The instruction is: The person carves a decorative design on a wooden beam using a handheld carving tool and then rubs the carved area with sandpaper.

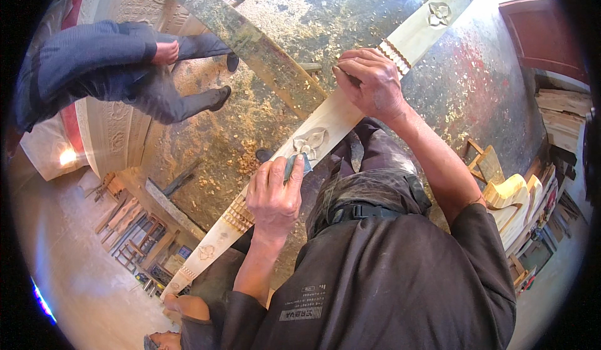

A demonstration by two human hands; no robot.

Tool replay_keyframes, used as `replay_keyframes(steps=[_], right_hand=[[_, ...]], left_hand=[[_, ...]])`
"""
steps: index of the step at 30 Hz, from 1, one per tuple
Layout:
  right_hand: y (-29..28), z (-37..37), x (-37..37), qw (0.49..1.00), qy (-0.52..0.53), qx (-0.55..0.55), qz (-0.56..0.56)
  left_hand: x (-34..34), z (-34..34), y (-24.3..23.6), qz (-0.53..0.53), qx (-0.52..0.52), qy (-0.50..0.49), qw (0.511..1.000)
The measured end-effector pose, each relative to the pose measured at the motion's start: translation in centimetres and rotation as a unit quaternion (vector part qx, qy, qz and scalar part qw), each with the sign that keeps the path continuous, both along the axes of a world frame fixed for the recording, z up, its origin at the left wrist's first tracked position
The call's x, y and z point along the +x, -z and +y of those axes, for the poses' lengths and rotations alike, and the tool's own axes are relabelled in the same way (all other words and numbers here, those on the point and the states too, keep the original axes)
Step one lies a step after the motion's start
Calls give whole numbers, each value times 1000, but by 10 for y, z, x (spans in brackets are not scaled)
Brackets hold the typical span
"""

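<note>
A long, pale carved wooden board (336, 116) runs diagonally in front of me, from lower left to upper right. Flower reliefs and notched bands decorate it. My left hand (274, 195) presses a small folded piece of blue-green sandpaper (299, 166) against the board, beside the middle carved flower (311, 139). Farther up, my right hand (374, 86) rests on the board just below a brown-edged notched band (395, 56). Its fingers are curled in, and whatever lies inside them is hidden.
A worn plank (250, 40) meets the board from the far side. Wood shavings (247, 156) litter the floor. One person (125, 68) in grey-blue is at left; another (188, 306) is by the board's lower end. Carved panels (119, 124) stand left, wooden pieces (510, 193) at right.
</note>
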State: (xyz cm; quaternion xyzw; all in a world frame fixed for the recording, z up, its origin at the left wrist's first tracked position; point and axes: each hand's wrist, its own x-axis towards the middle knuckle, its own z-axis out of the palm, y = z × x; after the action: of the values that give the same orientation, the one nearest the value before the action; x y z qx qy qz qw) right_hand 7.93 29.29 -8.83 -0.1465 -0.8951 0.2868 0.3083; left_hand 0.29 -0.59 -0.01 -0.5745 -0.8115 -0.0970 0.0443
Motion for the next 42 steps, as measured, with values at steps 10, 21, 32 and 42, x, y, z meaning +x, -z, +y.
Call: replay_keyframes(steps=[10, 21, 32, 42], right_hand=[[-2, -1, 0, 1000, 1, 2, -7], [-4, -1, -1, 1000, 7, -2, -4], [-3, 0, -1, 1000, -1, -1, -6], [0, -1, -1, 1000, 3, 2, -2]], left_hand=[[2, 8, 4, -22, -22, 5, 1000], [0, 21, 0, -57, -39, 29, 997], [15, 24, 4, -74, -10, -28, 997], [16, 23, -2, -108, -11, -54, 993]])
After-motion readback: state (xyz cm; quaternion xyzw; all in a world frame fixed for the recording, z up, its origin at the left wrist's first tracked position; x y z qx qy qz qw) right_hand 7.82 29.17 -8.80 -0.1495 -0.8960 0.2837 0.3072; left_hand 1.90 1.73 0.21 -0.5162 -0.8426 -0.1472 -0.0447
